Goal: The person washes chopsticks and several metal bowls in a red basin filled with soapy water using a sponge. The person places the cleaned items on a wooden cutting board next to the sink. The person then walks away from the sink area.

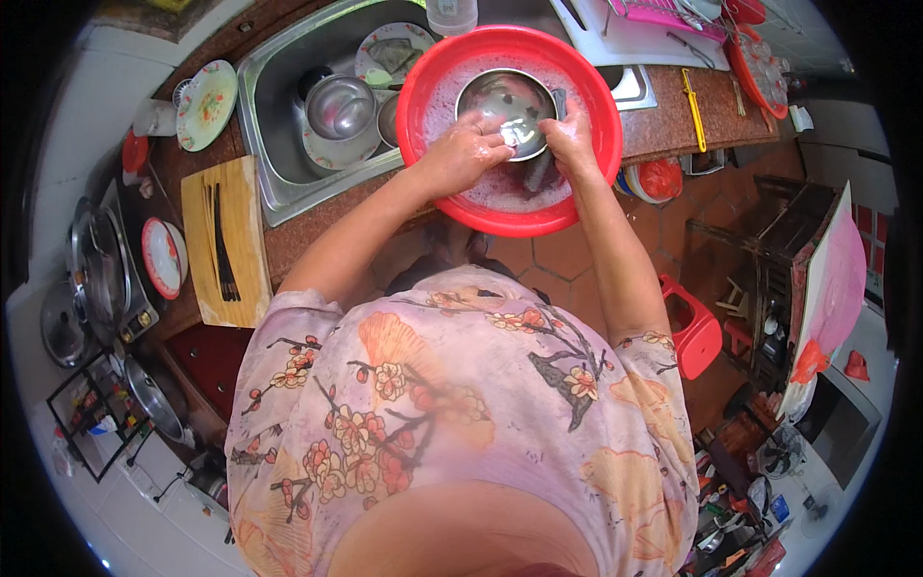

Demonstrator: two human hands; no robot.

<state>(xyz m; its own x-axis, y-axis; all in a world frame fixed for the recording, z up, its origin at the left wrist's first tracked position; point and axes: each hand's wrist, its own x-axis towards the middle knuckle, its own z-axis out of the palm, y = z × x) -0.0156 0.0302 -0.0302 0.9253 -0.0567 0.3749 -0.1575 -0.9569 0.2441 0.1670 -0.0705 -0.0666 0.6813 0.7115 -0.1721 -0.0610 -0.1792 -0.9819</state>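
A stainless steel bowl (497, 90) is tilted inside a red plastic basin (422, 180) of soapy water. My left hand (469, 153) lies over the bowl's near left rim, its fingers and thumb gripping there. On the right, my right hand (575, 141) holds the rim, with the thumb on the bowl's edge. A grey cloth-like piece (559, 103) shows beside my right fingers, partly hidden by the bowl. Something dark (537, 173) sits in the suds below the bowl, too blurred to name.
Left of the basin, a steel sink (270, 173) holds metal bowls (341, 108) and plates (411, 32). Chopsticks lie on a wooden board (198, 252). A yellow-handled tool (694, 112) rests on the right counter. A red plastic stool (692, 328) stands on the floor.
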